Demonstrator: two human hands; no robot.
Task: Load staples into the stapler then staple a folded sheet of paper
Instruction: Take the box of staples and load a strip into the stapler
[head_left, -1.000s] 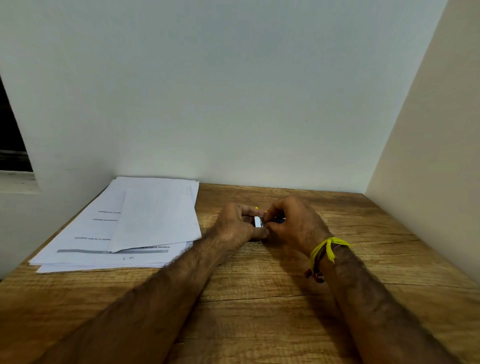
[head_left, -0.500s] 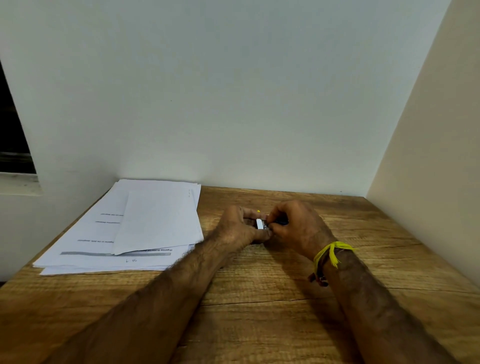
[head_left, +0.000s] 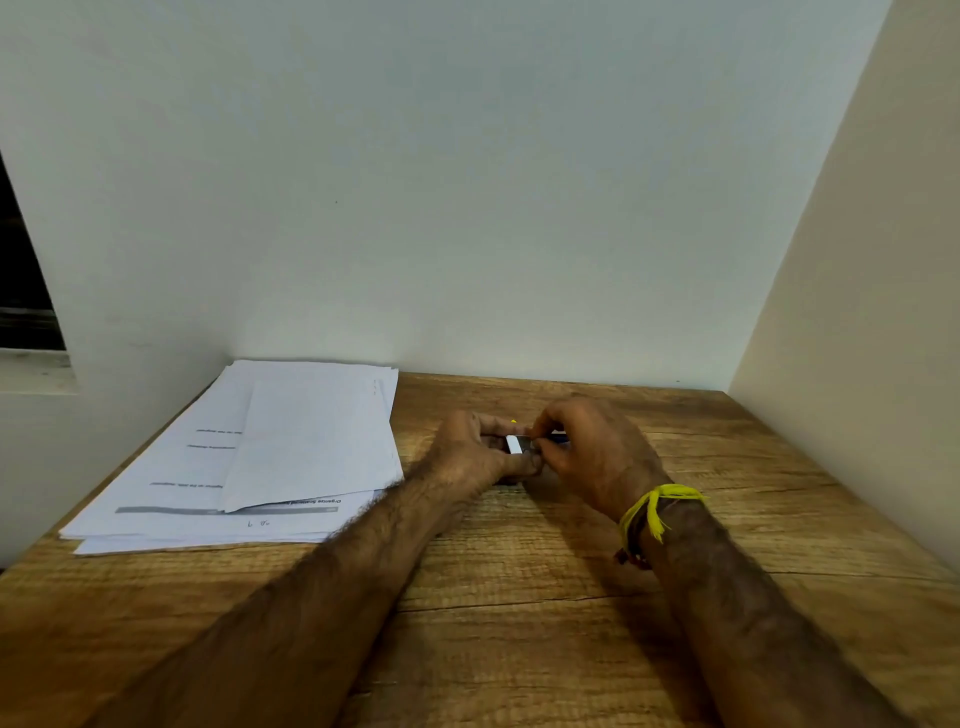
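Both hands meet over the middle of the wooden table (head_left: 519, 597). My left hand (head_left: 475, 452) curls round a small object with a white end (head_left: 513, 444), which looks like a box of staples or the stapler; most of it is hidden. My right hand (head_left: 592, 449) pinches at a dark part (head_left: 556, 437) just right of the white end. A tiny yellow speck (head_left: 513, 421) shows above the fingers. A folded white sheet (head_left: 311, 441) lies on top of a stack of printed papers (head_left: 182, 499) to the left.
White walls close the table at the back and the right (head_left: 857, 312). A window sill (head_left: 31, 369) sits at the far left. A yellow thread band (head_left: 649, 512) circles my right wrist.
The hands have stayed together on the small object with only slight finger movement. The camera has shifted a little, so the scene sits slightly lower and to the right.
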